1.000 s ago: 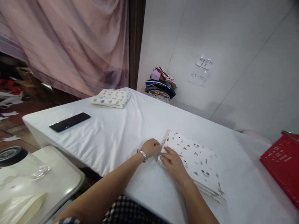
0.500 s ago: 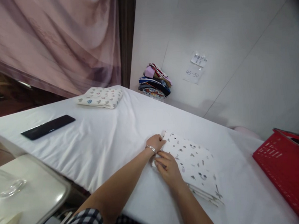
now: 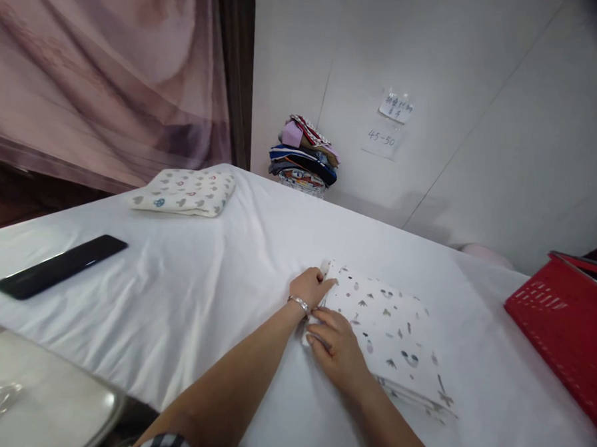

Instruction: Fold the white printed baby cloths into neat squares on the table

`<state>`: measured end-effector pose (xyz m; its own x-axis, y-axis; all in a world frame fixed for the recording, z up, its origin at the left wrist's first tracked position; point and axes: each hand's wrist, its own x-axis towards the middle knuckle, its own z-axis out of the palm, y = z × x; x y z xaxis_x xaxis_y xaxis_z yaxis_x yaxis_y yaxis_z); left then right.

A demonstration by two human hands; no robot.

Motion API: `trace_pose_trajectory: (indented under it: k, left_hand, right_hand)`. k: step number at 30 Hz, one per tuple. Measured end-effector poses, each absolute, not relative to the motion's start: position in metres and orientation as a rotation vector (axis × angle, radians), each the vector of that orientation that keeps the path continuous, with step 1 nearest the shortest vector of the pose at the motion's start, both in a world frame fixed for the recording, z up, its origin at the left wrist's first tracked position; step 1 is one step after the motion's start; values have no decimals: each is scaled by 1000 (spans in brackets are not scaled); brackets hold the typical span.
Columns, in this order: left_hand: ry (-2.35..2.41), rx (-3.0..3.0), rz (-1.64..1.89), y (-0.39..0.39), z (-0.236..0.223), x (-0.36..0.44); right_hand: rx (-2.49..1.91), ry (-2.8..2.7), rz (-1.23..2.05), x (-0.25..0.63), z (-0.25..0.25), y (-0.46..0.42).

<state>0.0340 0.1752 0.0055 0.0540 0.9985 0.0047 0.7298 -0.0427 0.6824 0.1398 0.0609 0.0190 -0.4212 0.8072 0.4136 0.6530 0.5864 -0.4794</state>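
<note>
A folded white cloth with small dark prints (image 3: 393, 328) lies flat on the white-covered table (image 3: 200, 285). My left hand (image 3: 312, 285), with a bracelet on its wrist, grips the cloth's near-left corner, fingers curled on the edge. My right hand (image 3: 337, 345) presses down on the cloth's left edge just in front of it, fingers bent over the fabric. Both forearms reach in from the bottom of the view.
A second folded patterned cloth (image 3: 183, 191) lies at the table's far left. A black flat bar (image 3: 59, 265) rests near the left edge. A pile of coloured clothes (image 3: 305, 156) sits at the wall. A red basket (image 3: 568, 324) stands on the right.
The view has swung to the left and slightly up. My hands stay on the cloth's left edge, the right hand sliding a little nearer along it.
</note>
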Motion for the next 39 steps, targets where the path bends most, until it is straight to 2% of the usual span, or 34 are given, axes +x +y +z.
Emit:
trace_pose_trajectory:
  k: [17,24,28,33,39]
  left_hand:
    - [1725,1911,575,183,4,36]
    - [1731,1915,552,182,5,35]
    - [1714,1943,531,182,5,35]
    - [1704,1975,545,181,4,36]
    - [1702,1993,573,184,0,36]
  right_hand:
    - [-1155,-2204,319,138,20,60]
    - [-1263,-1968,661,143,15,61]
    - [-1303,-1797,890,155,32,70]
    - [-1465,-1826,562,170,49,119]
    - [-1727,-2147,300,164,17,178]
